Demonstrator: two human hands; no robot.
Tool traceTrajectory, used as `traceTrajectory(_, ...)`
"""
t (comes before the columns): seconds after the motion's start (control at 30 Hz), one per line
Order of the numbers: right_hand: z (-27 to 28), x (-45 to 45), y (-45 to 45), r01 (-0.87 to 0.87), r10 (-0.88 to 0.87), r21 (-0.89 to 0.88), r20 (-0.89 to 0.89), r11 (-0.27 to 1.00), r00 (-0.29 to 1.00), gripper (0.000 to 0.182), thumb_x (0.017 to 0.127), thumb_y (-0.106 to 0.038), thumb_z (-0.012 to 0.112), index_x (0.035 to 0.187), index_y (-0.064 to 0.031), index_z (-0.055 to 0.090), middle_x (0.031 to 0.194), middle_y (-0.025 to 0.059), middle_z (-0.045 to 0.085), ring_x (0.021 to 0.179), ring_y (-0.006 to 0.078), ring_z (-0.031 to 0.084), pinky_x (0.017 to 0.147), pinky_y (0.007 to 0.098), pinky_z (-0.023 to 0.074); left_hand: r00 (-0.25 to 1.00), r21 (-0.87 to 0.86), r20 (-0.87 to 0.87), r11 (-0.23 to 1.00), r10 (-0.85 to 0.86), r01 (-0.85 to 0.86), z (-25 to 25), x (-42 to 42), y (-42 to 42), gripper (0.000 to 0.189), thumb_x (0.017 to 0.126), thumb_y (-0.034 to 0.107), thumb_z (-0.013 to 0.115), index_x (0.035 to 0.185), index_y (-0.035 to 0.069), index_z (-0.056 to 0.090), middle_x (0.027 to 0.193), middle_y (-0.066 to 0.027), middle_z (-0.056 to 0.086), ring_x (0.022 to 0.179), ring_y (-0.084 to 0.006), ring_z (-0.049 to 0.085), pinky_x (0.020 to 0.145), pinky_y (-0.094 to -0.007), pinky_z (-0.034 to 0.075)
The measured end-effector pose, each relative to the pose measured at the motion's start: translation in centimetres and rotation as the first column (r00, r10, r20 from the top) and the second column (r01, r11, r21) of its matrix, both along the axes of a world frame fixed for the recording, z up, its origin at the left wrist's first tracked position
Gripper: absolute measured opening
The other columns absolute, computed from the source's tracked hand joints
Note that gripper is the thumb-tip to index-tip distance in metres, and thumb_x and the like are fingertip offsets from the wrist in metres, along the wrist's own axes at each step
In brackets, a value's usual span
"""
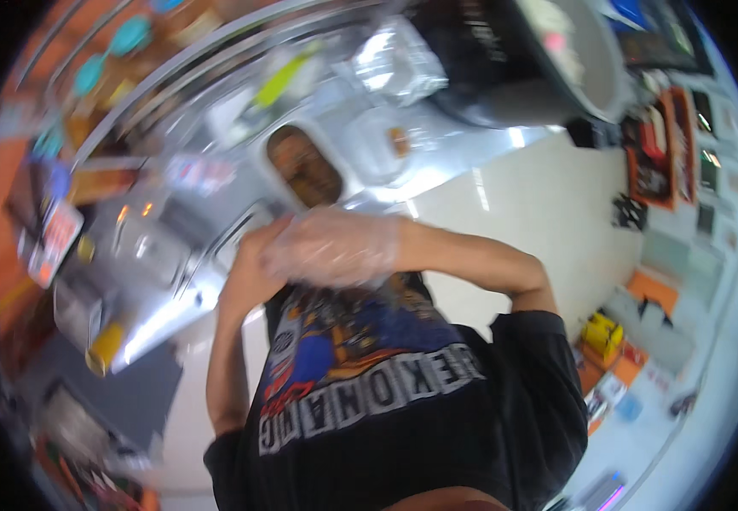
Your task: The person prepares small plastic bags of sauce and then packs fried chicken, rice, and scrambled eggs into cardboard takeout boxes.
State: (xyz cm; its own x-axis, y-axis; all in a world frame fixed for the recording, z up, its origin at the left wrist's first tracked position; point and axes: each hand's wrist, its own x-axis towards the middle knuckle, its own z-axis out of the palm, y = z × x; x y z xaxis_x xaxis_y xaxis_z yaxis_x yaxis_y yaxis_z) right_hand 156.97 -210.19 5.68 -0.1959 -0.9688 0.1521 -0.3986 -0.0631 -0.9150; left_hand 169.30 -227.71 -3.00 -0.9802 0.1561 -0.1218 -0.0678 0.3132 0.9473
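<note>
My right hand (pixel 337 248) wears a clear, loose plastic glove and lies in front of my chest. Bare, my left hand (pixel 255 259) meets the finger end of that glove; blur and overlap hide the fingers of both hands. Just beyond them, on a shiny metal counter (pixel 426 182), stands a pale oblong container (pixel 348 185) with brown contents (pixel 305 166). Beside it on the right is a translucent container (pixel 375 150) with a small orange-brown patch.
A large black vessel (pixel 503 70) with pale contents stands at the upper right, beside a silvery crumpled packet (pixel 401 61). A lime-green item (pixel 284 78) lies farther back. Metal equipment (pixel 152 249) is at left; an orange basket (pixel 653 153) stands at far right.
</note>
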Motion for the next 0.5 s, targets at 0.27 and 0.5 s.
traceTrajectory(0.27, 4.5, 0.0, 1.5, -0.147, 0.147, 0.5, 0.04, 0.854, 0.988, 0.044, 0.088, -0.045, 0.066, 0.093, -0.0015, 0.071, 0.092, 0.0187, 0.07, 0.091, 0.0369, 0.066, 0.08, 0.0437, 0.0517, 0.993, -0.316, 0.01, 0.942, -0.114, 0.111, 5.4, -2.3, 4.1, 0.036, 0.067, 0.008, 0.073, 0.1, -0.002, 0.062, 0.09, -0.0218, 0.064, 0.089, -0.0445, 0.062, 0.081, -0.0459, 0.049)
traceTrajectory(0.5, -3.1, 4.5, 1.5, 0.186, -0.105, 0.247, -0.308, 0.951, 0.946, 0.072, 0.08, -0.068, 0.064, 0.072, 0.0034, 0.07, 0.075, 0.022, 0.068, 0.078, 0.0386, 0.068, 0.072, 0.0456, 0.0533, 0.941, -0.431, -0.217, 0.89, -0.262, 0.148, 6.0, -2.6, 3.1, 0.04, 0.064, 0.007, 0.073, 0.101, 0.001, 0.06, 0.095, -0.0184, 0.063, 0.096, -0.0401, 0.061, 0.084, -0.046, 0.049)
